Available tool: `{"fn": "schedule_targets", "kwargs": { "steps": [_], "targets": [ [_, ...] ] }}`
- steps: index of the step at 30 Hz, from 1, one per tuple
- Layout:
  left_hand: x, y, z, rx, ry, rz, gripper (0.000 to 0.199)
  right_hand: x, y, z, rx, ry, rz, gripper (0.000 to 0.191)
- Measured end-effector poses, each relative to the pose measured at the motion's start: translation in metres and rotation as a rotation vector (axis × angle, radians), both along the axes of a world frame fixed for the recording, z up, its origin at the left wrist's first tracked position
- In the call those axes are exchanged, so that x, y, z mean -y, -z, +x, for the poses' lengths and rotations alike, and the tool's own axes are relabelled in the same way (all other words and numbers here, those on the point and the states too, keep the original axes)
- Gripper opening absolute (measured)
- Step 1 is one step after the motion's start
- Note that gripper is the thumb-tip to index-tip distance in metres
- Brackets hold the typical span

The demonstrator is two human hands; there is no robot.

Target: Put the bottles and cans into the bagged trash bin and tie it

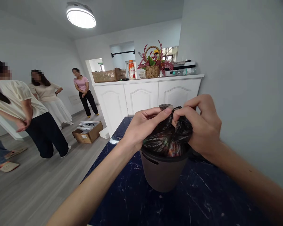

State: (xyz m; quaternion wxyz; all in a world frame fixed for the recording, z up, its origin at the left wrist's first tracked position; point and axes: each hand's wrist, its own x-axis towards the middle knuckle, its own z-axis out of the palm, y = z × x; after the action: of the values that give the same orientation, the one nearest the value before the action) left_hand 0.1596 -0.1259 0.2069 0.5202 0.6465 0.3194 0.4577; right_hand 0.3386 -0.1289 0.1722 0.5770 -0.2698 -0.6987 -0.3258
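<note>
A black plastic garbage bag [160, 139] sits inside a dark grey-brown trash can [162, 174], its top gathered above the rim. Something colourful shows faintly through the thin plastic. My left hand [147, 124] pinches the gathered top from the left, thumb pressed along it. On the other side, my right hand [202, 122] is closed with curled fingers on the right part of the bag's top. Both hands are close together, just over the can. The exact ends of the bag are partly hidden by my fingers.
The can stands on a dark blue marbled table [129, 201]. Behind it, a white cabinet [143, 94] bears a flower basket [152, 71], an orange-capped bottle [131, 70] and a cardboard box [106, 75]. Several people stand at the left, near an open carton [91, 135] on the floor. A wall [254, 94] rises at right.
</note>
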Motion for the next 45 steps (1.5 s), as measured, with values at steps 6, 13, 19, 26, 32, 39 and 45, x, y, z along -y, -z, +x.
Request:
{"fn": "schedule_targets", "kwargs": {
  "steps": [6, 13, 19, 26, 32, 39, 45],
  "targets": [
    [-0.017, 0.007, -0.012, -0.047, -0.18, 0.138, 0.046, 0.003, 0.008, 0.012, 0.184, -0.045, -0.352, 0.02],
    [-0.047, 0.02, -0.041, 0.058, -0.197, -0.017, 0.046, 0.009, 0.022, 0.027, 0.305, -0.199, -0.609, 0.021],
    [-0.048, 0.028, -0.066, 0.108, -0.164, -0.089, 0.037, 0.025, 0.025, 0.047, 0.142, -0.205, -0.925, 0.013],
    [-0.032, 0.029, -0.056, 0.053, -0.179, 0.01, 0.035, 0.016, 0.012, 0.046, 0.149, -0.151, -0.975, 0.018],
    [-0.026, 0.029, -0.05, 0.063, -0.173, 0.088, 0.033, -0.009, 0.006, 0.019, 0.251, -0.071, -0.826, 0.038],
    [-0.022, 0.031, -0.054, 0.043, -0.185, 0.118, 0.033, -0.019, 0.005, 0.002, 0.272, 0.016, -0.798, 0.016],
    [-0.007, 0.044, -0.059, -0.085, -0.319, 0.216, 0.039, -0.025, 0.007, 0.004, -0.009, -0.022, -0.71, 0.014]
  ]
}}
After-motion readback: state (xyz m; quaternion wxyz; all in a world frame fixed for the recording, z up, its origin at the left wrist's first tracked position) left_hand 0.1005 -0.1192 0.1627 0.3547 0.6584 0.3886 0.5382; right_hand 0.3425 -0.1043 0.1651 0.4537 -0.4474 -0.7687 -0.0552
